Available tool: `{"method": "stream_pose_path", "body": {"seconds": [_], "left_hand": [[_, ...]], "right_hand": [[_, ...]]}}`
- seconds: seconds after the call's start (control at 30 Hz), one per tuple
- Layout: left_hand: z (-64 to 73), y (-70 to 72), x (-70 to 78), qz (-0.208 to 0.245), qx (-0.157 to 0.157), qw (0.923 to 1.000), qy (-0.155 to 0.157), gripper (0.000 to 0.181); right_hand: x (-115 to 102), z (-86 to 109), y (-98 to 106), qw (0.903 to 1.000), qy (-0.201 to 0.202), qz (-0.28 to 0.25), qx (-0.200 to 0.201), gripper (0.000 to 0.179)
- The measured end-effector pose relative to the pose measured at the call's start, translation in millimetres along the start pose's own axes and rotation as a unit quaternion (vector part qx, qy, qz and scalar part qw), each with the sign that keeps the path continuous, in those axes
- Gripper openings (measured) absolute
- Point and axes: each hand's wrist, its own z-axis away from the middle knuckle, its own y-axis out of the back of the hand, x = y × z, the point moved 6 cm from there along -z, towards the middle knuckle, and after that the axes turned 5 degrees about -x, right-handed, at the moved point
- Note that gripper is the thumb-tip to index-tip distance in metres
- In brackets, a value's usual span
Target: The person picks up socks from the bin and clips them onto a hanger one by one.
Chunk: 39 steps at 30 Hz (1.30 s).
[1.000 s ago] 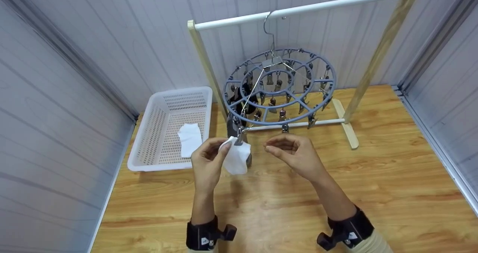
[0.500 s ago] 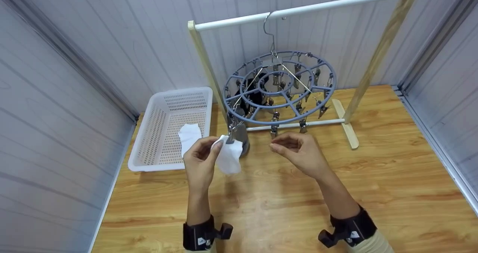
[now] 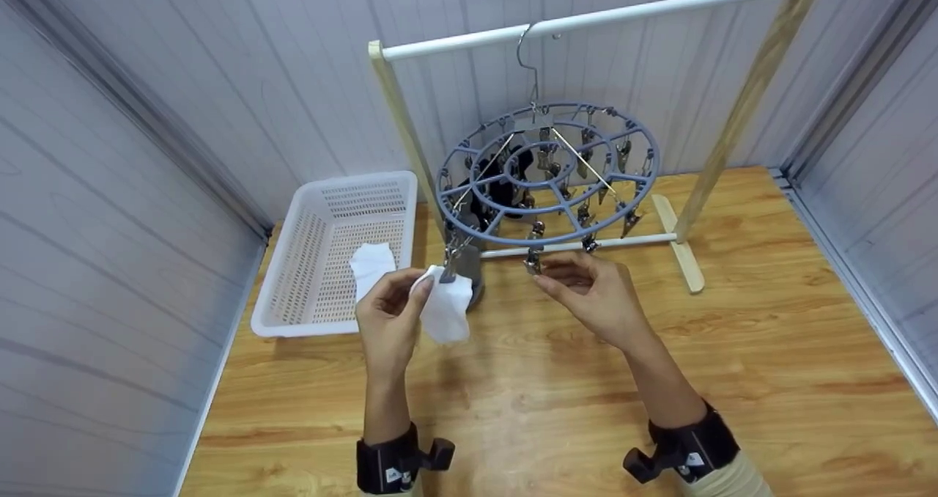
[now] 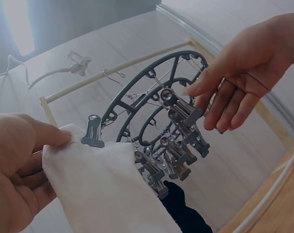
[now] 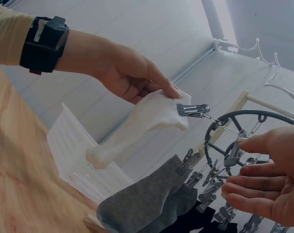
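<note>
A white sock [image 3: 445, 310] hangs from one metal clip [image 3: 448, 268] at the near left of a round grey clip hanger [image 3: 527, 240]. My left hand [image 3: 390, 325] pinches the sock's upper left corner between thumb and fingers, beside that clip. To the right, my right hand [image 3: 597, 299] is at another hanging clip [image 5: 236, 148]. In the right wrist view its thumb meets this clip while the other fingers lie below, apart from it. Grey socks [image 5: 142, 201] and black socks [image 4: 185, 213] also hang from the hanger.
A white plastic basket [image 3: 289, 262] stands at left on the wooden floor, with another white sock [image 3: 372, 262] in it. The hanger hooks over the white bar [image 3: 469, 40] of a wood-framed rack. Several bare clips dangle around the rings.
The hanger has turned, and the left hand with the clipped white sock has shifted left. My right hand has come up to a clip that swung nearer.
</note>
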Motion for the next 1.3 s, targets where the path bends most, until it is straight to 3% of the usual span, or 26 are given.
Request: {"method": "stream_pose_path", "body": {"seconds": [0.27,0.67,0.97,1.3], "left_hand": [[0.5,-7.2,0.0,0.003,-0.033,0.9994,0.008,0.012],[3.3,-28.1,-10.5,-0.025,-0.116,0.9915,0.055,0.011],[3.6,-28.5,-16.1,-0.049,-0.130,0.9883,0.063,0.012],[3.8,-30.1,-28.8,-0.048,-0.143,0.9836,0.098,0.015]], "right_hand": [[0.2,-1.1,-3.1,0.9984,0.008,-0.055,0.011,0.047],[-6.1,0.0,-2.0,0.9910,0.071,-0.110,0.025,0.032],[-7.3,1.4,-0.1,0.9911,0.068,-0.110,0.030,0.027],[-5.7,1.1,-0.1,0.9941,0.051,-0.089,0.036,0.028]]}}
